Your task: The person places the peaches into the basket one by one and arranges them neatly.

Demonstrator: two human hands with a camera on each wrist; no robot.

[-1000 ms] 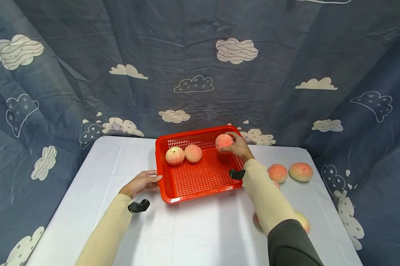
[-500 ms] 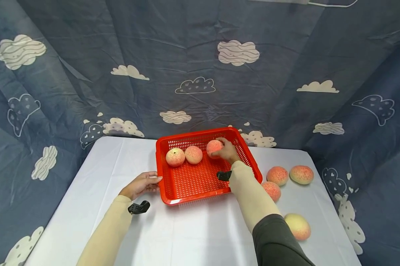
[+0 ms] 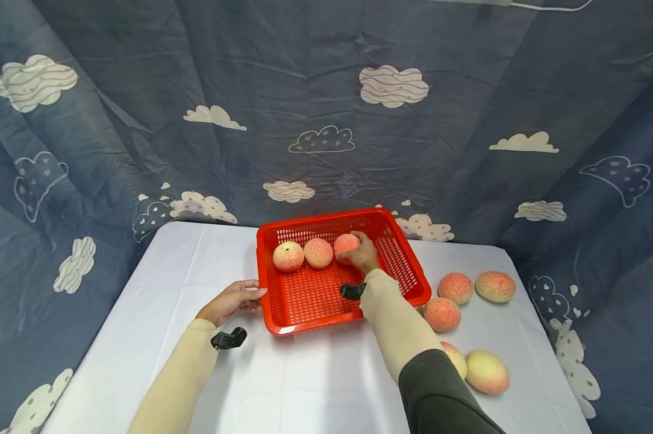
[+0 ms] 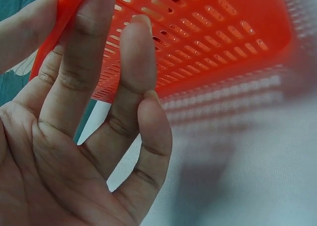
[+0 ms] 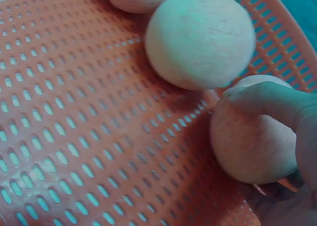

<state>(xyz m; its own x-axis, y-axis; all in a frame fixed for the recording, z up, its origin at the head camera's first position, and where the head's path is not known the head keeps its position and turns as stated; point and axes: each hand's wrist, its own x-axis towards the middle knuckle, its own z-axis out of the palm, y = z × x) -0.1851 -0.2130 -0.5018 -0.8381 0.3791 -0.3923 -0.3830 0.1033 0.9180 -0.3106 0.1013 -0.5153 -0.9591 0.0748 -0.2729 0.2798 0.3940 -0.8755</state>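
Note:
A red plastic basket with slotted walls stands on the table, its rim pinched at the left side between the thumb and fingers of my left hand. In the left wrist view the fingers lie against the outside of the wall. Inside the basket, my right hand grips a pink peach. The right wrist view shows the thumb over this peach, low over the slotted floor. To its left sit two more peaches, a pink one and a paler one, in a row along the back.
On the white table, right of the basket, lie several more peaches, such as a reddish one and a yellowish one. My right sleeve partly covers another. A dark cloud-patterned curtain hangs behind.
My right hand has carried its peach leftward and down, from the basket's right end to beside the other two. The left hand has kept its place on the rim.

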